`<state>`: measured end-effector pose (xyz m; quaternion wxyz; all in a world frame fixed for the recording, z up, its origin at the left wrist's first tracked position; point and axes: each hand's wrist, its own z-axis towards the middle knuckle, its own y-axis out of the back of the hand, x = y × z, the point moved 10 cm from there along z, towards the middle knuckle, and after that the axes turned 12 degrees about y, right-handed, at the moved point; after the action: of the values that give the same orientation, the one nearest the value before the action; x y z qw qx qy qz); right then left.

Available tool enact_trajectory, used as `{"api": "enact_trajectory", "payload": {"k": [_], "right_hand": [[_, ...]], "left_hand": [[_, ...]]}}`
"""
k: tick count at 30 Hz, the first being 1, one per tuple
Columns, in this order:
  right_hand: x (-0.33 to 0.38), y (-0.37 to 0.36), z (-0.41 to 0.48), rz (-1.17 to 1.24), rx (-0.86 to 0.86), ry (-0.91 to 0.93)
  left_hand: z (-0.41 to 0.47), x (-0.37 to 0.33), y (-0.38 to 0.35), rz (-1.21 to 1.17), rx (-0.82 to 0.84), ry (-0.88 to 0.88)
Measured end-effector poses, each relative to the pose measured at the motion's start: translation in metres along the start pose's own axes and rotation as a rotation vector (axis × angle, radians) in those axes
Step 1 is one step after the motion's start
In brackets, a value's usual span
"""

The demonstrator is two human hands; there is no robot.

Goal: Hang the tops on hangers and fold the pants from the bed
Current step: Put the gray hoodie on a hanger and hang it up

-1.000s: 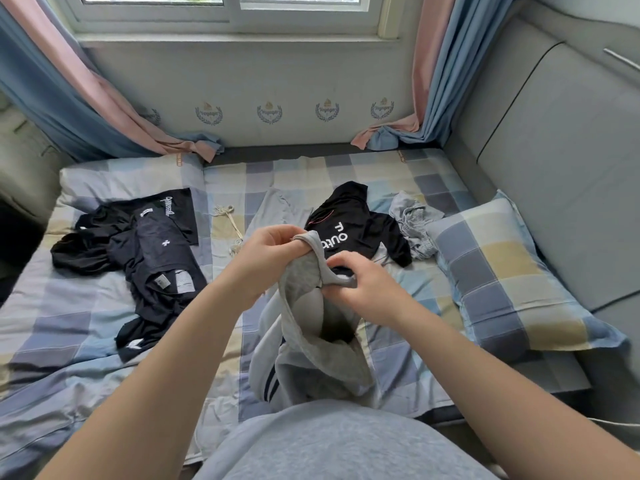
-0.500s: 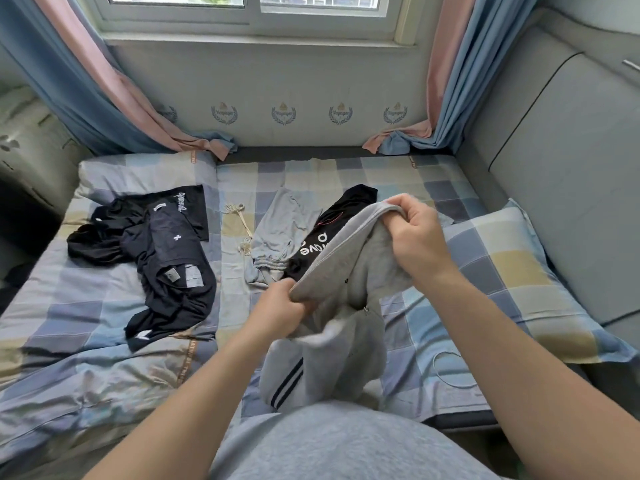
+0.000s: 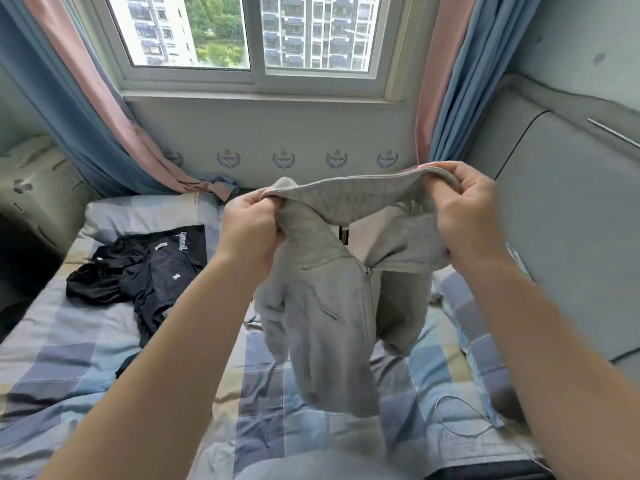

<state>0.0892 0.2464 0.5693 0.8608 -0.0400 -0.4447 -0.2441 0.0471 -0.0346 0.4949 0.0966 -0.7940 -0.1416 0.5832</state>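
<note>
The grey zip top (image 3: 332, 306) hangs in the middle of the frame, lifted clear above the bed (image 3: 69, 358); the left hand (image 3: 252, 230) grips its upper edge at centre, fingers (image 3: 247, 206) curled tight into the cloth; the right hand (image 3: 464, 216) grips the same edge further toward the right of the frame, its fingers likewise curled round a bunch of fabric; the edge is stretched between the two hands and the body of the garment droops below them, zip pull and a small black label showing near the top; the stretched edge may be a hood or collar, but the folds make that hard to tell. A heap of black clothes (image 3: 149, 271) lies on the checked sheet at middle left, well apart from the grey top; a thin cord (image 3: 460, 417) loops on the sheet at lower right; the window (image 3: 249, 32) fills the top centre, with pink and blue curtains (image 3: 446, 81) on either side.
</note>
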Motion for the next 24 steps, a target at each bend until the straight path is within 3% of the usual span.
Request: {"api": "enact_trajectory", "payload": {"k": [4,7,14,20,24], "right_hand": [[0.014,0.006,0.006,-0.011,-0.006,0.059],[0.005,0.009,-0.007,-0.024,-0.005,0.042],[-0.108,0.011,-0.082,-0.142,0.051,-0.331],[-0.178,-0.005,-0.156,-0.43,0.299,-0.468],[-0.206,-0.004,-0.195,-0.338,0.274,-0.636]], "left_hand": [[-0.014,-0.029,-0.017,-0.007,0.063,-0.069],[-0.013,-0.022,-0.013,0.057,0.053,-0.02],[0.008,0.069,0.046,0.33,-0.037,0.215],[0.017,0.165,0.098,0.493,-0.146,0.452],[0.011,0.203,0.116,0.473,-0.163,0.512]]}}
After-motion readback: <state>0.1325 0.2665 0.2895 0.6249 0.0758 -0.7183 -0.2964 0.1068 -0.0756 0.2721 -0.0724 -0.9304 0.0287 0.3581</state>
